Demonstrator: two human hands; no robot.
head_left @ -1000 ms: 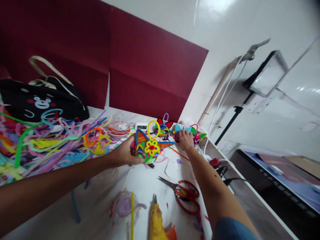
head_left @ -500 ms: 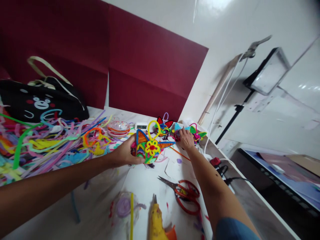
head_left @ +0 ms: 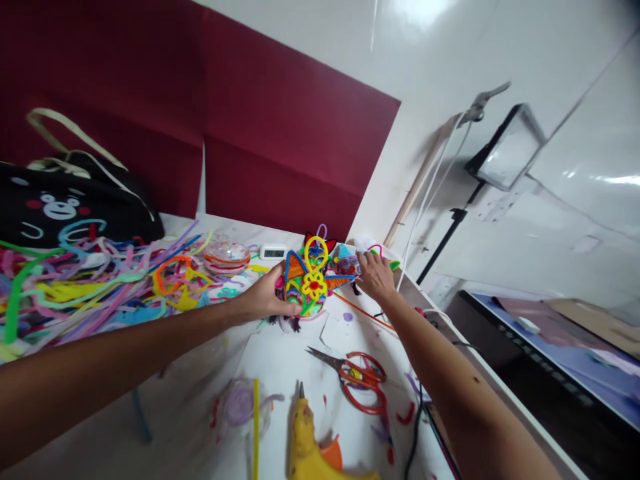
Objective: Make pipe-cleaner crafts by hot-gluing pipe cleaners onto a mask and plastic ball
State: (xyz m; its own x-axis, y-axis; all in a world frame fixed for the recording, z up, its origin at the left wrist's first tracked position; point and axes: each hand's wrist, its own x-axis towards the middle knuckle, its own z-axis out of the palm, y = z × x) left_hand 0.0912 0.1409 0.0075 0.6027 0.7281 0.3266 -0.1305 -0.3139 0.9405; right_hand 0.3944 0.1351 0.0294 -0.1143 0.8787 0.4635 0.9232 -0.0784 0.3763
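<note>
My left hand (head_left: 265, 298) grips a many-coloured pipe-cleaner figure (head_left: 309, 283) with a yellow loop on top and a red-and-yellow flower on its front, holding it upright on the white table (head_left: 285, 360). My right hand (head_left: 376, 277) is closed on a smaller blue-and-purple pipe-cleaner figure (head_left: 346, 263) right beside it. A third figure with red ears (head_left: 316, 240) stands just behind them, mostly hidden.
A heap of loose pipe cleaners (head_left: 85, 287) covers the left of the table, below a black bear-face bag (head_left: 60, 207). Red scissors (head_left: 357, 377) and a yellow glue gun (head_left: 307, 443) lie near me. A small digital clock (head_left: 273, 253) and plastic lids (head_left: 227, 257) sit behind.
My right hand has drawn the small figure leftward, close against the big one, leaving the green-eared figure at the table's corner. The view has shifted slightly to the right.
</note>
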